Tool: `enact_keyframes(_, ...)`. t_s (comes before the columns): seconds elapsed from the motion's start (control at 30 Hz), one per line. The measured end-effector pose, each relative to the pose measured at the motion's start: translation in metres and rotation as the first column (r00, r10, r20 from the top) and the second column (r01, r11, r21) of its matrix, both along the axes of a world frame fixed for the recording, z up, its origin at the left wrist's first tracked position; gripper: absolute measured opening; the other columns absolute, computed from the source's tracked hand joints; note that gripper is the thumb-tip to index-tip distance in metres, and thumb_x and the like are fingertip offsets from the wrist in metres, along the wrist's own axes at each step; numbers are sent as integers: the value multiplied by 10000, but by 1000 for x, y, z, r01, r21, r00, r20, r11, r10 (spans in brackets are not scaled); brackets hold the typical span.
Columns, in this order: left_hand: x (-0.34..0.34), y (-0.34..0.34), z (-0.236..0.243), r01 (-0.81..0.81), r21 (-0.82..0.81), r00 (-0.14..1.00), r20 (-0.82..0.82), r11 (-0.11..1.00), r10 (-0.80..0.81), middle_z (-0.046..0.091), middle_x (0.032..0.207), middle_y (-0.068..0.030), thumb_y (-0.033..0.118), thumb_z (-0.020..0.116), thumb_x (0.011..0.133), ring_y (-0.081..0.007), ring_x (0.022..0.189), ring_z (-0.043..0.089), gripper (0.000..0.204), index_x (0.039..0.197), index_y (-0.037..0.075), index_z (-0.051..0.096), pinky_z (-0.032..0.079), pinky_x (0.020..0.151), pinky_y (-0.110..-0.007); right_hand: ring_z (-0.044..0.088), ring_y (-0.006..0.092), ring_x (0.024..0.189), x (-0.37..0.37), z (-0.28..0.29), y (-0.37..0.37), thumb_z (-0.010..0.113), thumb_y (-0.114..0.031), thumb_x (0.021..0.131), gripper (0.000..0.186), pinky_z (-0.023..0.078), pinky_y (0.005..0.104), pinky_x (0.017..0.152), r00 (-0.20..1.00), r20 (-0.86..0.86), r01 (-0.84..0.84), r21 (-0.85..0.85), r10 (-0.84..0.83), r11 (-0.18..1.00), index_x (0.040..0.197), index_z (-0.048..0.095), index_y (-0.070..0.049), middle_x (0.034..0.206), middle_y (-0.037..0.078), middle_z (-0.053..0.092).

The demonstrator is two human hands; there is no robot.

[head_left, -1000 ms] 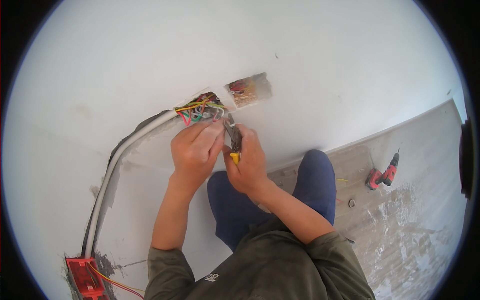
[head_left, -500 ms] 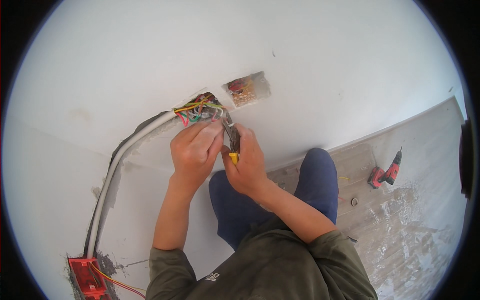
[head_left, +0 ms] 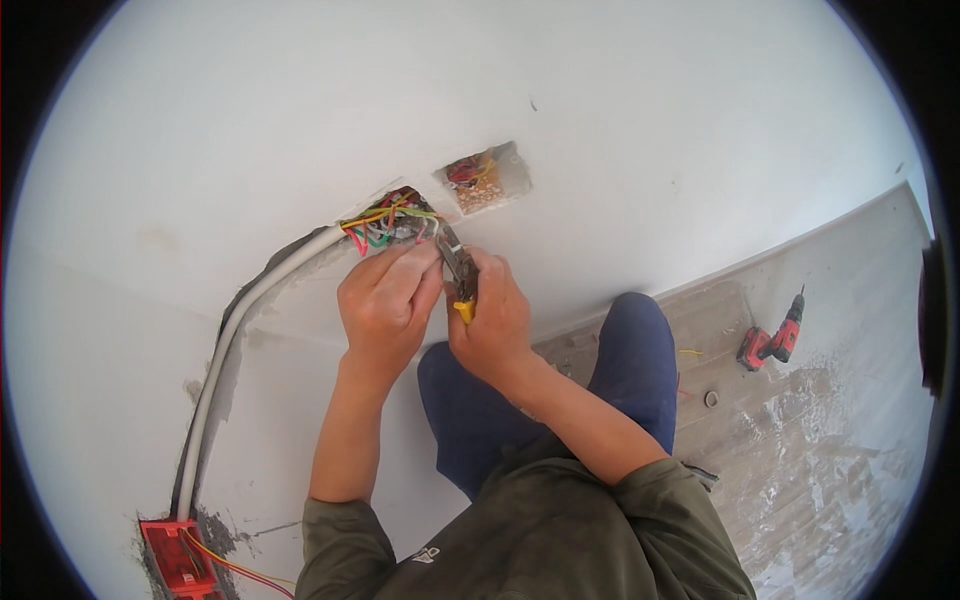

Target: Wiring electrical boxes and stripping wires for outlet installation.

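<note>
My right hand (head_left: 492, 318) is closed around a pair of pliers (head_left: 457, 262) with dark metal jaws and yellow grips. Their jaws point up at the edge of a rough wall cutout, where several coloured wires (head_left: 385, 213) fan out. Beside the pliers, my left hand (head_left: 383, 305) is closed in a pinch on a wire just below the cutout. The fingertips hide most of that wire. Yellow, red, green and white wires come out of a pale conduit (head_left: 268, 283) that ends at the cutout's left side.
Right of the cutout is a second wall recess (head_left: 487, 180) with wires inside. The conduit curves down to a red junction box (head_left: 180, 560) at lower left. On the dusty floor (head_left: 770, 440) lie a red and black cordless drill (head_left: 773, 340) and a small ring (head_left: 711, 398).
The pliers have tilted, their jaws now leaning further left toward the left fingertips. Both hands stay close together at the cutout, and the whole view has shifted slightly.
</note>
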State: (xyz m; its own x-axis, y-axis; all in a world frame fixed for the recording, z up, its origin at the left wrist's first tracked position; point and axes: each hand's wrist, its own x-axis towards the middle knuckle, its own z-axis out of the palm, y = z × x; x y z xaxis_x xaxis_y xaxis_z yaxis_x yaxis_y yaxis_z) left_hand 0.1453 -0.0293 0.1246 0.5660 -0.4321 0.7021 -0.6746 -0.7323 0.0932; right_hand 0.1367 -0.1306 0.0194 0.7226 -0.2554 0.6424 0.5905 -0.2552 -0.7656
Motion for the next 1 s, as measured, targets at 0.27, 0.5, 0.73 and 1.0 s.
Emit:
enact_keyframes(0.27,-1,-3,-3,-36,9,999,33,999,36,697,801,-119,-7,744,758,-290,683,657,155,903,28,702,510,612,-358,597,393,853,-3,3,7,657,36,683,579,503,439,693,998,14,55,20,-55,998,1232,476,3,958,182,553)
enact_keyframes(0.5,1,-7,-2,-41,-40,999,29,998,43,669,739,-106,-10,738,772,-276,619,626,142,903,30,700,486,566,-344,606,374,750,8,0,-11,667,33,670,573,506,442,616,990,54,132,-112,-127,985,1217,502,-7,887,156,566)
enact_keyframes(0.73,-14,-13,16,-44,-55,980,-195,998,32,665,779,-106,89,729,831,-275,619,612,228,1035,2,673,486,583,-355,634,390,777,4,1,-18,669,24,712,514,517,442,648,999,17,48,-38,-47,998,1205,526,-10,908,177,610)
enact_keyframes(1.0,-12,-5,27,-23,238,959,-270,971,89,637,765,-93,311,732,877,-279,654,578,382,1074,11,598,459,598,-378,658,347,807,-11,5,-23,653,-45,862,379,502,397,672,943,-80,-304,188,323,934,1226,548,-40,947,177,650)
